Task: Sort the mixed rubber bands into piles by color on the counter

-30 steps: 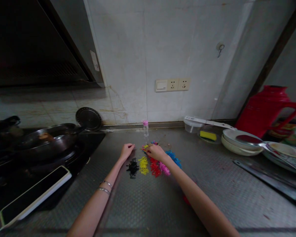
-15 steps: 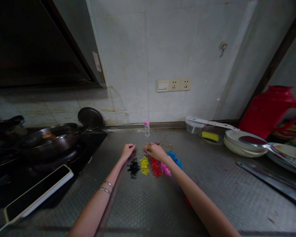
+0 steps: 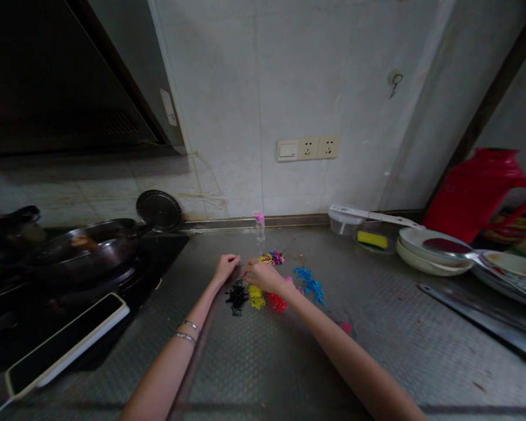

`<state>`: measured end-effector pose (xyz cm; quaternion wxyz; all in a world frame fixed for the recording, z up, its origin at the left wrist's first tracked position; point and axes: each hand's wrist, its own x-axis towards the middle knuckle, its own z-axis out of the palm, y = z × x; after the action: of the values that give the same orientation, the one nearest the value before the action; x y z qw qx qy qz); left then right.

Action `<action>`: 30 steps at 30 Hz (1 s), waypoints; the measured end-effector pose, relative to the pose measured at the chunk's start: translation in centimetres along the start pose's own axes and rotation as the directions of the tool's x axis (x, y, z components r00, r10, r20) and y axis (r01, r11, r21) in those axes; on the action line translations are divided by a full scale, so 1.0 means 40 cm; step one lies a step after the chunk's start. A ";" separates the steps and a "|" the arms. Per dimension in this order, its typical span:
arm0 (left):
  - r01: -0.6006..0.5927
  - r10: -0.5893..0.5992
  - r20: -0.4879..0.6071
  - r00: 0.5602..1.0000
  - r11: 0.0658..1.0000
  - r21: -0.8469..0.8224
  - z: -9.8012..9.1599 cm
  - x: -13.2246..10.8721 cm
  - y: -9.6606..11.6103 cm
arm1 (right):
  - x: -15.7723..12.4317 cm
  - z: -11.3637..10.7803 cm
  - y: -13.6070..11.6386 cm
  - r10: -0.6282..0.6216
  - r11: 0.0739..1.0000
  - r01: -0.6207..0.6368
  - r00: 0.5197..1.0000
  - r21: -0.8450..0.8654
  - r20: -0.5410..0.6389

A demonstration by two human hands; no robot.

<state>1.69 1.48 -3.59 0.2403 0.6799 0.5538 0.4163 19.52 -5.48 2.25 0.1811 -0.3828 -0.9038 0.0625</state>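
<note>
Small piles of coloured pieces lie on the metal counter: black (image 3: pixel 236 297), yellow (image 3: pixel 256 297), red (image 3: pixel 277 303), pink partly behind my right forearm, and blue (image 3: pixel 310 283). Behind them is a mixed-colour pile (image 3: pixel 273 257), with a clear bottle with a pink cap (image 3: pixel 260 225) standing near the wall. My left hand (image 3: pixel 226 268) rests with curled fingers behind the black pile; anything in it is too small to name. My right hand (image 3: pixel 261 275) is pinched above the black and yellow piles, and what it holds cannot be made out.
A phone (image 3: pixel 68 345) lies by the stove at left, where a pan (image 3: pixel 92 248) sits. To the right are a plastic tub (image 3: pixel 345 222), a yellow sponge (image 3: pixel 372 239), stacked bowls (image 3: pixel 429 260), a long metal blade (image 3: pixel 477 316) and a red thermos (image 3: pixel 477 193).
My right hand has moved left and slightly toward me, from the mixed pile to above the black and yellow piles. My left hand has stayed almost in place.
</note>
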 end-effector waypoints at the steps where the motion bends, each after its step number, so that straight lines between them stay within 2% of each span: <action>1: 0.000 0.000 0.001 1.000 1.000 0.002 0.000 0.002 -0.003 | 0.001 0.006 -0.008 -0.031 1.000 0.031 1.000 0.006 0.005; 5: -0.017 0.016 -0.028 0.999 1.000 -0.008 0.002 0.005 -0.013 | 0.003 0.022 -0.025 -0.115 0.993 0.115 0.993 0.027 0.026; 8: -0.013 0.012 -0.049 0.999 1.000 -0.010 0.001 0.003 -0.009 | 0.005 0.010 -0.019 -0.108 0.993 0.108 0.994 0.056 -0.005; 13: -0.005 0.004 -0.056 0.998 1.000 -0.011 0.000 -0.004 0.012 | 0.003 -0.061 0.037 0.063 0.995 -0.059 0.997 0.087 -0.041; 18: -0.054 0.054 -0.045 0.998 0.998 0.014 0.009 -0.008 0.035 | -0.015 -0.121 0.143 0.249 0.967 -0.238 0.958 0.088 -0.146; 22: -0.178 0.167 0.110 0.980 0.979 0.104 0.026 -0.002 0.090 | -0.040 -0.142 0.216 0.352 0.935 -0.336 0.916 0.108 -0.195; 27: -0.352 0.259 0.371 0.892 0.912 0.208 0.059 0.011 0.183 | -0.060 -0.154 0.255 0.405 0.914 -0.384 0.888 0.133 -0.216; 30: -0.415 0.265 0.453 0.851 0.869 0.271 0.081 0.012 0.208 | -0.064 -0.158 0.264 0.395 0.918 -0.377 0.892 0.123 -0.220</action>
<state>9.00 0.12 1.38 0.1413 0.8711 0.4276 0.1962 30.58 -0.09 4.74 0.2877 -0.5521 -0.7779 0.0852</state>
